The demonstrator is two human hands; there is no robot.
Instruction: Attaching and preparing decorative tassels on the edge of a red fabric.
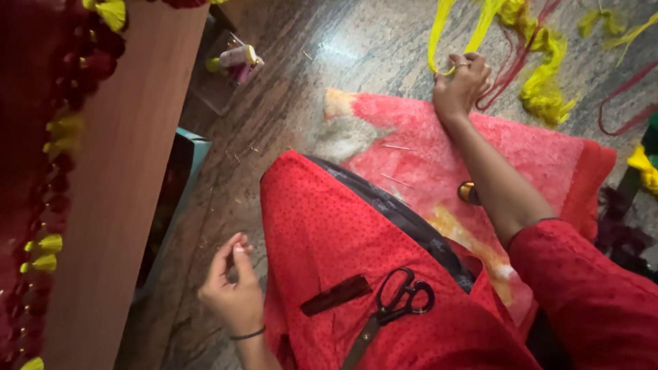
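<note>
Gripping yellow threads (458, 27) (tops cut off), right hand (460, 85) clamps; left hand (233, 288) fingers pinched together.

The person wears a red garment with fine dark dots, its sleeve reaching the right forearm, a thin dark band on the left wrist, and a ring on the right hand (460, 85).

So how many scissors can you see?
1. The black-handled scissors lie on the person's red-clothed lap, beside a dark red comb. More could be hidden out of view.
</note>
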